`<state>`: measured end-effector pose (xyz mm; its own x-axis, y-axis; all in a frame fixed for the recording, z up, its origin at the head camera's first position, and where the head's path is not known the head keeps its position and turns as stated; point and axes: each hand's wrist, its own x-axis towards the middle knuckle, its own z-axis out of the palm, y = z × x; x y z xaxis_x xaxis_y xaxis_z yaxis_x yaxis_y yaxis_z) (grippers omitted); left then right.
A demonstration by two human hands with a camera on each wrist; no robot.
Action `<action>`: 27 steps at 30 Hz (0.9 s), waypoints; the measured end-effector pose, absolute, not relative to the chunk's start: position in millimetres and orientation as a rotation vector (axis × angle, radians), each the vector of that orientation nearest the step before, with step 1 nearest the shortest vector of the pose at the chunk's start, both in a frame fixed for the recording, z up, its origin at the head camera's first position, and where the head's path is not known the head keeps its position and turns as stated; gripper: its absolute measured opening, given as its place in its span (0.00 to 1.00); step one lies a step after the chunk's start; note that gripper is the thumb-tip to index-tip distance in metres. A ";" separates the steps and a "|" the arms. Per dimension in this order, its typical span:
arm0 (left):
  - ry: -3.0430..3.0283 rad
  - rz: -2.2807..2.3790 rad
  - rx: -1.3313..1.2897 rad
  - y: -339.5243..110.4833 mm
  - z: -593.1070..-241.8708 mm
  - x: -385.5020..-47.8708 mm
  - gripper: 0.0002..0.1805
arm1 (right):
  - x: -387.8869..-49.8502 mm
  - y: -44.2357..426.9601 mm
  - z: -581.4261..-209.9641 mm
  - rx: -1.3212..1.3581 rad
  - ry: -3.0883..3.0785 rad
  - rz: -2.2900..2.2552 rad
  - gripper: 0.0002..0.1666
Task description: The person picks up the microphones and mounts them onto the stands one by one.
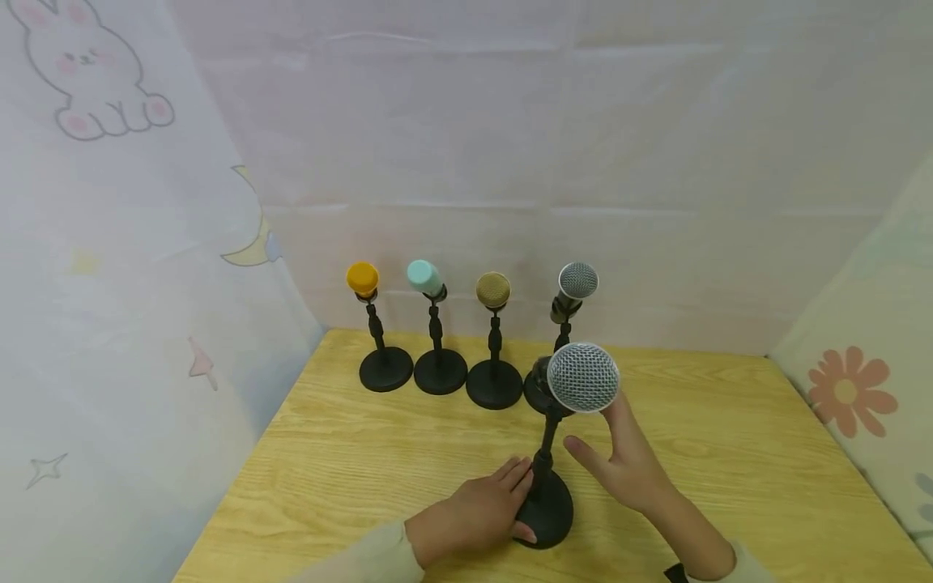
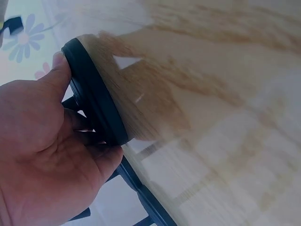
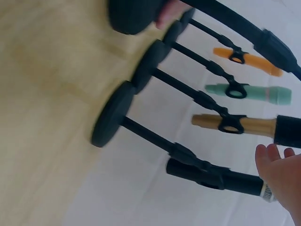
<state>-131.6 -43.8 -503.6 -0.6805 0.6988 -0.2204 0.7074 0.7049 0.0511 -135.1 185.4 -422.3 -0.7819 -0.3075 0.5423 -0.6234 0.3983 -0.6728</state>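
A microphone with a silver mesh head (image 1: 583, 377) is mounted on a black desk stand (image 1: 547, 512) near the front of the table. My left hand (image 1: 477, 510) grips the round base, its thumb and fingers spread along the rim; the left wrist view shows this base (image 2: 96, 94) close up. Just right of the microphone, my right hand (image 1: 634, 461) has its thumb held apart, and the mesh head partly hides its fingers. In the right wrist view, the right hand's fingertips (image 3: 273, 153) are just below a dark microphone body (image 3: 288, 131); whether they touch it I cannot tell.
Behind stand several more microphones on black stands in a row: orange (image 1: 363, 279), mint green (image 1: 425, 277), gold (image 1: 493, 290) and silver-headed (image 1: 578, 281). The wooden table (image 1: 328, 461) meets a pale cloth backdrop (image 1: 437, 162) at the back and sides.
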 end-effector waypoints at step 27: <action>2.947 0.284 1.174 -62.8 -464.8 -147.4 0.25 | -112.6 187.7 -492.3 0.962 -3.026 0.777 0.50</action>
<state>-147.4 -62.8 -464.8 -0.7272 0.6782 0.1057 0.6859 0.7122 0.1491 -112.6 187.7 -492.3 -0.8192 -0.5730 0.0221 -0.5128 0.7147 -0.4757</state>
